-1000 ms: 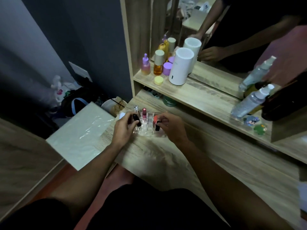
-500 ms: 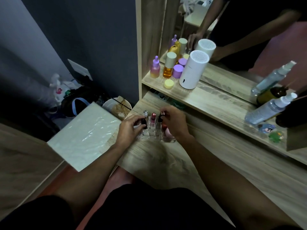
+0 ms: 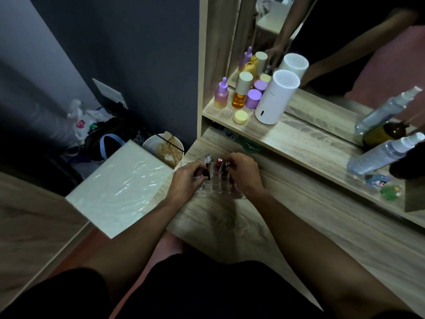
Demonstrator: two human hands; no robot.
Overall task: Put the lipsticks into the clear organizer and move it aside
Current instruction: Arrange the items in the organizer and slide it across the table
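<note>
You are pressing a black lipstick tube into the clear acrylic slotted organizer on the wooden desk, left hand pinching it; your right hand, a second ago carrying an orange-capped one, seems closed on a dark tube now slotted

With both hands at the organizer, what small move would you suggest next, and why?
Probably press the dark lipstick under the left hand down into its slot. The right hand holds another at the clear organizer, where upright tubes already stand, so seating comes before moving it aside.
</note>
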